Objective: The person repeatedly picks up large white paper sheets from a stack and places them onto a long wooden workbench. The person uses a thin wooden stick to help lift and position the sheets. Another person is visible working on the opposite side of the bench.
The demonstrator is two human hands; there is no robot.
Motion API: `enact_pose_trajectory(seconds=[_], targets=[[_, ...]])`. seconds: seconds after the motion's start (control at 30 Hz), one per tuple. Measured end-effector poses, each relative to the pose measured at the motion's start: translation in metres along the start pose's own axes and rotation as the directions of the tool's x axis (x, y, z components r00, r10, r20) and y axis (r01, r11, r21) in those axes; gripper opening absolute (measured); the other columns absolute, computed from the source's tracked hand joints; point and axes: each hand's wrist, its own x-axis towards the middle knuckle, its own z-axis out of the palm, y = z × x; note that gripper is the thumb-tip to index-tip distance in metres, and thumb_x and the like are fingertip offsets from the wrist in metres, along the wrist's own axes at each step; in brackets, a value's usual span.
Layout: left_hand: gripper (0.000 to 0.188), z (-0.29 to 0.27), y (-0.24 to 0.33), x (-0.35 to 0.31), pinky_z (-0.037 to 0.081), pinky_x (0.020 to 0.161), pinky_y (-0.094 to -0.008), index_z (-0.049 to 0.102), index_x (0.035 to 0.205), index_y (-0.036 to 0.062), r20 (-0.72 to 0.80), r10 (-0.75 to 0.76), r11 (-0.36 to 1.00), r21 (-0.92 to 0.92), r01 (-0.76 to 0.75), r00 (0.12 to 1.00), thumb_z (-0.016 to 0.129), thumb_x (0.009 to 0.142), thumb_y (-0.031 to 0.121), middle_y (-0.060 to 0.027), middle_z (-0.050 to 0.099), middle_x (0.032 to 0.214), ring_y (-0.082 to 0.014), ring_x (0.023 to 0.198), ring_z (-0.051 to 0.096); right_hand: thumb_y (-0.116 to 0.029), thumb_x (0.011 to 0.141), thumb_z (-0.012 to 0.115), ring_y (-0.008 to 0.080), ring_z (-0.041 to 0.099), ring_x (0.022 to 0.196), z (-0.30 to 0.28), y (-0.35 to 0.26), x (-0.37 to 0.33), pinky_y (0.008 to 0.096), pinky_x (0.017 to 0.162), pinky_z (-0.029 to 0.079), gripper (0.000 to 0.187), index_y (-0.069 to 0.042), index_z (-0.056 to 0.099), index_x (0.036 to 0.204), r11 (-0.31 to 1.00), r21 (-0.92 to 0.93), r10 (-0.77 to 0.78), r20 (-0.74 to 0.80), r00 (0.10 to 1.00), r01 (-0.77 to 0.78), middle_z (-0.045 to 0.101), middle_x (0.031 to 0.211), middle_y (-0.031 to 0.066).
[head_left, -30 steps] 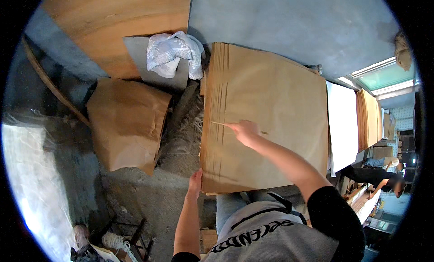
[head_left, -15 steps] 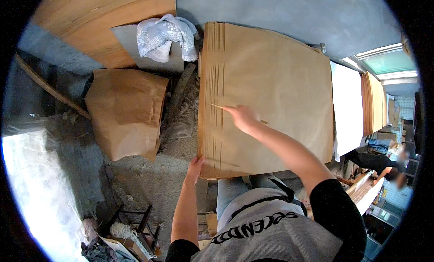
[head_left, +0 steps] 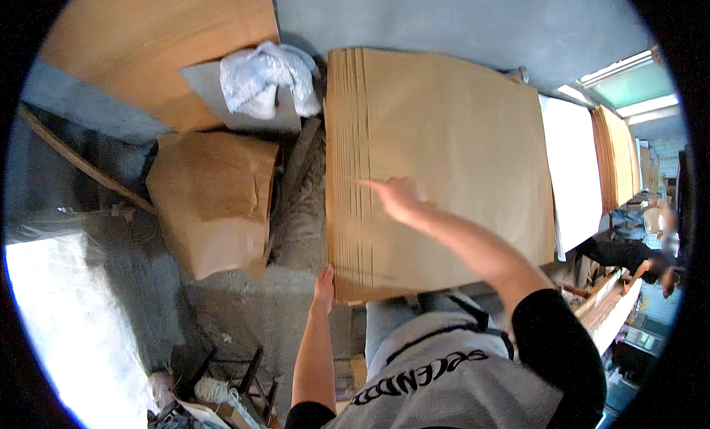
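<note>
The right hand [head_left: 399,200] has its fingers closed around a thin stick [head_left: 362,182]. The stick points between 9 and 10 o'clock, and its tip is blurry. Below it is a big stack of brown sheets [head_left: 458,140]. Near the tip, the sheet edges make little steps — long lines running from 12 to 6 o'clock, so the stick lies across them. Nobody can tell if the tip touches the paper. The left hand [head_left: 324,287] is lower, between 7 and 8 o'clock from the right one. It touches the stack's left side, close to the bottom corner; how far its fingers are open is hard to tell. White sheets [head_left: 577,174] are at 3 o'clock from the stack, and loose brown paper [head_left: 214,200] is at 9. Down at 7 o'clock, white string [head_left: 214,392] sits in a messy pile — maybe in a box, but that is unclear.
</note>
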Motion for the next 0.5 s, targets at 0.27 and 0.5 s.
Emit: enact_pose_trajectory(seconds=[0.27,0.5], targets=[[0.042,-0.012,-0.015,0.007,0.04,0.082,-0.0269,0.048,0.114,-0.0011,0.056,0.007,0.999,-0.037,-0.005,0.998,0.042,0.089,0.033,-0.0047,0.056,0.104,-0.0145,0.093,0.052,-0.005,0.08,0.043,0.0257,0.056,0.063,0.047,0.036,-0.002,0.0365,0.055,0.044,0.044,-0.028,0.05,0.117,0.989,0.134,-0.042,-0.129,0.991,0.059,0.055,0.069,0.0111],[0.042,-0.03,-0.051,0.044,0.04,0.082,-0.0303,0.048,0.112,-0.002,0.014,0.055,0.998,-0.04,-0.054,0.998,0.044,0.089,0.032,-0.0075,0.056,0.104,-0.0177,0.097,0.051,-0.015,0.087,0.042,0.0226,0.057,0.068,0.045,0.063,-0.007,0.038,0.065,0.044,0.026,-0.019,0.059,0.107,0.977,0.159,0.153,-0.072,0.986,-0.14,0.059,0.077,0.0117]])
